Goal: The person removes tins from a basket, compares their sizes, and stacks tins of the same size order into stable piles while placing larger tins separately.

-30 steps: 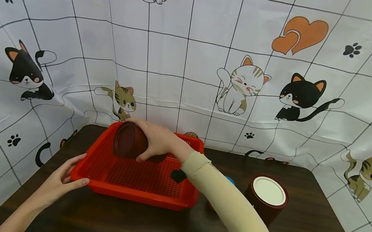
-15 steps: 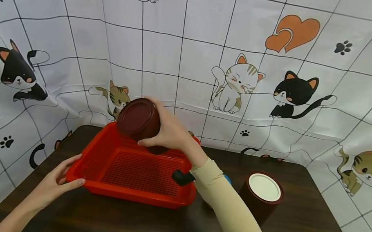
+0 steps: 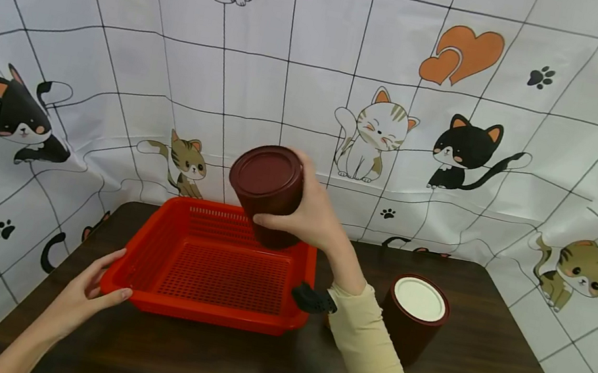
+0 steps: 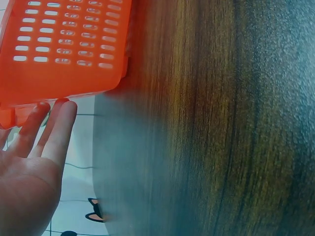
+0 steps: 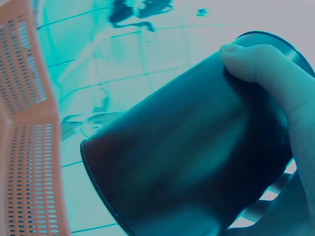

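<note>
My right hand [image 3: 310, 208] grips a dark brown cylindrical canister [image 3: 268, 174], thumb on the near side. It is tilted above the back right of a red slotted plastic basket [image 3: 215, 318], its flat round end turned up towards me. In the right wrist view the canister [image 5: 172, 152] fills the middle, with the basket [image 5: 34, 172] at the left edge. My left hand [image 3: 81, 298] holds the basket's front left corner, thumb at the front rim and fingers at the left side. In the left wrist view, the fingertips [image 4: 66, 108] meet the basket's rim.
A second dark brown canister [image 3: 409, 326] with a white top [image 3: 421, 300] stands right of the basket, behind my right forearm. The dark wood table [image 3: 196, 362] backs onto a white grid-patterned cloth [image 3: 315, 96] with printed cats. A black strapped device [image 3: 312, 299] sits on my right wrist.
My right hand has lifted the canister up out of the basket and carried it to the right, its flat end now facing up more. The left hand stays at the basket's corner.
</note>
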Demonstrator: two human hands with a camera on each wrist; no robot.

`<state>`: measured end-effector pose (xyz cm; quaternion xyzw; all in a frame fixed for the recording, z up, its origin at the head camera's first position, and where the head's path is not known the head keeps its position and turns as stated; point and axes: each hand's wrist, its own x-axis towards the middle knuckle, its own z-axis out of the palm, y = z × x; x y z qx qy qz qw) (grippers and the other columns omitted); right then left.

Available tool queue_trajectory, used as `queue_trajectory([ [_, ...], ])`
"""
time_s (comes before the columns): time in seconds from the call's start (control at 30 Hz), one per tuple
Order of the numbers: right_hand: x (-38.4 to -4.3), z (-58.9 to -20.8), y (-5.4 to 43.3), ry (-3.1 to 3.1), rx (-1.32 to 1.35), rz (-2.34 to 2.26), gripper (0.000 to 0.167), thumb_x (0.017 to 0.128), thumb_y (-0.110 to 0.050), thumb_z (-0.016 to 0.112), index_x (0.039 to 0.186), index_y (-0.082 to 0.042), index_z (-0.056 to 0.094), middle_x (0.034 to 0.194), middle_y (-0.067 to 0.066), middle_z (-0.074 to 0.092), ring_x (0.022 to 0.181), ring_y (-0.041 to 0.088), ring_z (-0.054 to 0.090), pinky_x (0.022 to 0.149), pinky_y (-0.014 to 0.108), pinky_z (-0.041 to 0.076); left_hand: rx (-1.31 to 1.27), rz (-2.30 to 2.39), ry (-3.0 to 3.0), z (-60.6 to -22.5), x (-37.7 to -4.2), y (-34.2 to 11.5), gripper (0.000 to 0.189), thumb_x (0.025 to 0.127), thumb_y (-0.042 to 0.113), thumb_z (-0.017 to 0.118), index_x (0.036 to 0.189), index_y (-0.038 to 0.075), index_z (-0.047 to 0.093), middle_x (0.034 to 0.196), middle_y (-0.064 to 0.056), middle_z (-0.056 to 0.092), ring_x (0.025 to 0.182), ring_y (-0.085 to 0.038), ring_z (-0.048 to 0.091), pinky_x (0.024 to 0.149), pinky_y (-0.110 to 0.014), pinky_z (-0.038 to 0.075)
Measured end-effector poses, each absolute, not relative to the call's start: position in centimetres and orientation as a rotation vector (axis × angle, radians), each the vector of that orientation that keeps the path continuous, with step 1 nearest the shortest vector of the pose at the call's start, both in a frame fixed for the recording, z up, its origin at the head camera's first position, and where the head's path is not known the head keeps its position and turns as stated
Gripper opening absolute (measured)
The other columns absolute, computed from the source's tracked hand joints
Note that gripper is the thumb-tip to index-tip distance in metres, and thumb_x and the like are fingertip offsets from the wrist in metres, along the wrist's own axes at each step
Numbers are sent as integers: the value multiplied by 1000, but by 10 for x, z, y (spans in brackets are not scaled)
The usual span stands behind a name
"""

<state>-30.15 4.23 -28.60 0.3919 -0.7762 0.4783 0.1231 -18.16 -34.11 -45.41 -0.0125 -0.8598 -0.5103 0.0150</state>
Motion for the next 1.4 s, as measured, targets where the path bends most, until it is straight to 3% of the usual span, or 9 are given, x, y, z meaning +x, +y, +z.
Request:
queue_trajectory([
  [0.17, -284, -279, 64, -2262, 1044, 1510, 109, 69, -17, 90, 152, -29, 21, 140, -1, 53, 127, 16, 54, 107, 47, 45, -22, -1597, -2684, -454, -182, -339, 80, 97, 28, 63, 160, 23, 14, 151, -22, 38, 102, 19, 51, 81, -15, 52],
  [0.4, -269, -291, 96, -2238, 809, 1612, 108, 70, -22, 90, 151, -40, 21, 144, -5, 47, 133, 17, 47, 108, 54, 43, -3, -1635, -2692, -454, -182, -341, 82, 97, 29, 64, 160, 25, 12, 150, -22, 36, 101, 19, 52, 80, -15, 53],
  [0.7, -243, -301, 134, -2154, 635, 1613, 102, 75, -18, 86, 152, -36, 21, 147, -4, 44, 136, 18, 41, 109, 58, 41, -24, -1589, -2710, -455, -184, -343, 81, 98, 28, 62, 160, 22, 11, 149, -21, 38, 103, 17, 53, 79, -14, 52],
  [0.87, -229, -298, 153, -2106, 565, 1562, 103, 74, -13, 86, 152, -33, 22, 148, -4, 43, 134, 16, 42, 108, 54, 43, -25, -1560, -2713, -457, -184, -343, 81, 98, 28, 63, 160, 22, 13, 139, 2, 46, 101, 16, 54, 79, -15, 52],
  [1.0, -221, -293, 168, -2065, 534, 1528, 102, 74, -8, 85, 152, -31, 23, 147, -5, 43, 133, 12, 42, 106, 41, 46, -25, -1558, -2701, -456, -185, -343, 81, 97, 28, 64, 160, 22, 14, 128, 19, 45, 101, 16, 55, 78, -16, 53],
  [1.17, -213, -289, 189, -2046, 448, 1473, 103, 74, -6, 83, 152, -32, 21, 147, -5, 43, 131, 10, 43, 99, 24, 47, -48, -1575, -2680, -455, -184, -342, 80, 97, 28, 64, 160, 23, 15, 126, 22, 44, 103, 14, 56, 79, -16, 53],
  [1.3, -210, -288, 203, -2050, 344, 1431, 106, 73, -6, 85, 152, -33, 20, 148, -6, 42, 131, 8, 42, 99, 25, 46, -47, -1575, -2684, -454, -182, -341, 80, 97, 28, 64, 160, 24, 15, 130, 18, 45, 103, 17, 54, 79, -15, 53],
  [1.4, -210, -289, 213, -2047, 264, 1415, 107, 72, -7, 85, 152, -35, 19, 148, -7, 41, 131, 7, 42, 100, 27, 46, -43, -1576, -2687, -454, -181, -341, 80, 97, 28, 64, 160, 25, 15, 128, 22, 45, 101, 18, 54, 79, -16, 53],
])
